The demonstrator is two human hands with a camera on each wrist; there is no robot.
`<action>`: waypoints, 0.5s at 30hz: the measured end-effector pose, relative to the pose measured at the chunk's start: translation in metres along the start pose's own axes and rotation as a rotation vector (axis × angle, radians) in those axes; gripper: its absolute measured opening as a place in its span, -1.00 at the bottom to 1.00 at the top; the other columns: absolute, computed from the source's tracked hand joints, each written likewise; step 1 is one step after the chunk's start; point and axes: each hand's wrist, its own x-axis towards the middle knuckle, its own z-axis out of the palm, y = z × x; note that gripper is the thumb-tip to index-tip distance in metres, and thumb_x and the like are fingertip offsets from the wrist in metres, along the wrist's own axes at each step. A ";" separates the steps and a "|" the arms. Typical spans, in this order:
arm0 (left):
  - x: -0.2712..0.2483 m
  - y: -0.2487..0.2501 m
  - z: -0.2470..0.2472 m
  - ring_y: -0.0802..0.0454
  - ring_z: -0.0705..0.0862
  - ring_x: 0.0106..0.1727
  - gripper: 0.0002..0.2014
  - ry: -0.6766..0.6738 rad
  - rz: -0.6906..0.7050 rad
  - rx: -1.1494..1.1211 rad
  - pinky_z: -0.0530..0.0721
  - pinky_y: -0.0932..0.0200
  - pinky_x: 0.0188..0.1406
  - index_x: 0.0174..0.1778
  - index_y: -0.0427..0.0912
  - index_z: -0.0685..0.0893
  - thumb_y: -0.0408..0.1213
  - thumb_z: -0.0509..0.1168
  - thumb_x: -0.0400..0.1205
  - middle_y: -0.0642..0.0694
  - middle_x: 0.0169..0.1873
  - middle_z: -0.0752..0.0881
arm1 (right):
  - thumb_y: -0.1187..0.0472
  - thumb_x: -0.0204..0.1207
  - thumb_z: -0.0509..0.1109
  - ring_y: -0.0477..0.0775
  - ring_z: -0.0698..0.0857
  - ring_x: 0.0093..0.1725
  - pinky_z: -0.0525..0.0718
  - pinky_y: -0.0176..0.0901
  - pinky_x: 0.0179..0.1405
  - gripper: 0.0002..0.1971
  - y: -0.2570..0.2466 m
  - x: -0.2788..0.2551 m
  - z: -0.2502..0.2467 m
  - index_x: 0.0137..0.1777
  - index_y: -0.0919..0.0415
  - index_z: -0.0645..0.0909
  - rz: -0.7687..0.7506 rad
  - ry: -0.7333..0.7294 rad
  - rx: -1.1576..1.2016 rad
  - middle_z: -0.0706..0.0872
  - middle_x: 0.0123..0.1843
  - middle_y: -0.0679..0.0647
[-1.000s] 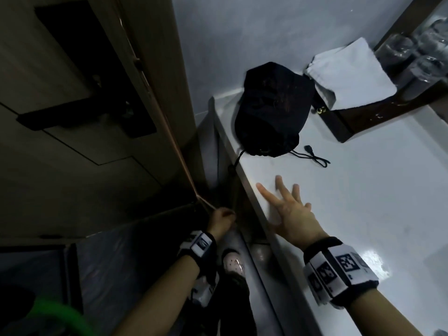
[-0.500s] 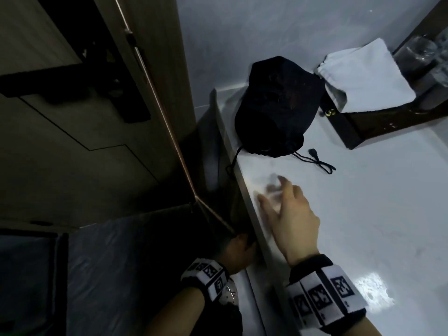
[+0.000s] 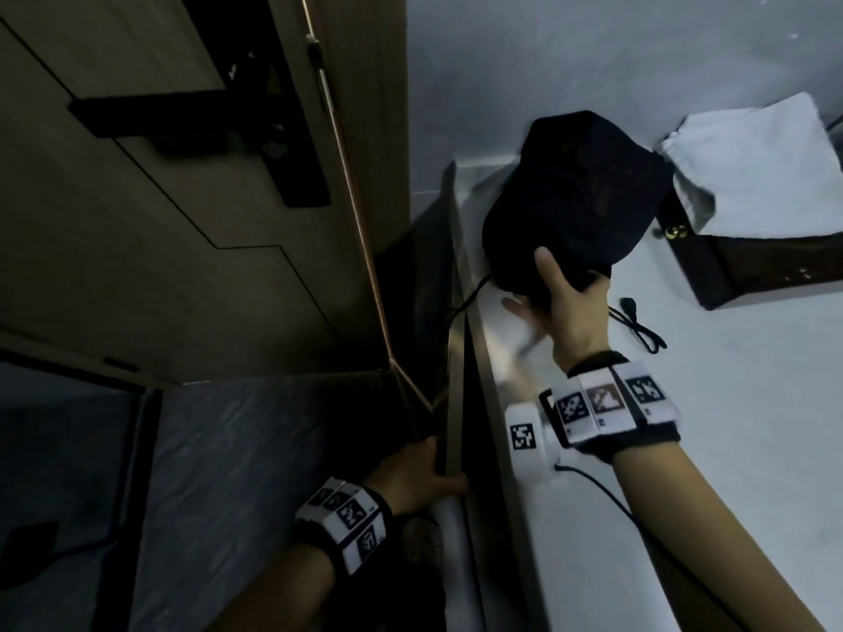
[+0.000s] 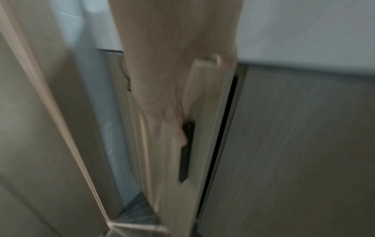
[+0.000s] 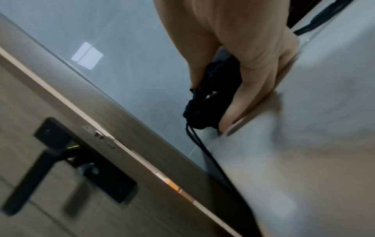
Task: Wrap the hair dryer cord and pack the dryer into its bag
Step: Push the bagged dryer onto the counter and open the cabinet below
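A bulging black drawstring bag (image 3: 575,193) sits at the far left corner of the white counter (image 3: 730,426). My right hand (image 3: 563,294) grips its gathered neck (image 5: 205,102), thumb on top and fingers underneath. One black cord (image 5: 201,144) trails from the neck over the counter's left edge, and a looped drawstring (image 3: 638,328) lies on the counter to the right. The hair dryer itself is not visible. Below the counter, my left hand (image 3: 433,472) holds the edge of a wooden cabinet door (image 4: 205,144), fingers curled into its black recessed handle (image 4: 185,152).
A white cloth (image 3: 752,166) lies on a dark wooden tray (image 3: 752,275) at the back right. A wooden room door with a black lever handle (image 3: 200,120) stands close on the left. Dark tiled floor (image 3: 228,472) lies below.
My right hand has gone forward from the bare counter to the bag and taken hold of its neck. My left hand has dropped lower along the cabinet door's edge.
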 end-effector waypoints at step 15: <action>-0.039 -0.052 -0.112 0.11 0.29 0.50 -0.05 -0.055 0.101 -0.001 0.24 0.46 0.37 0.53 0.14 -0.10 -0.35 0.47 0.47 0.13 0.46 0.24 | 0.68 0.53 -0.03 0.30 0.78 -0.15 0.79 0.12 -0.36 -0.65 -0.018 -0.041 0.034 0.14 0.45 0.50 0.484 -0.311 0.316 0.75 -0.03 0.38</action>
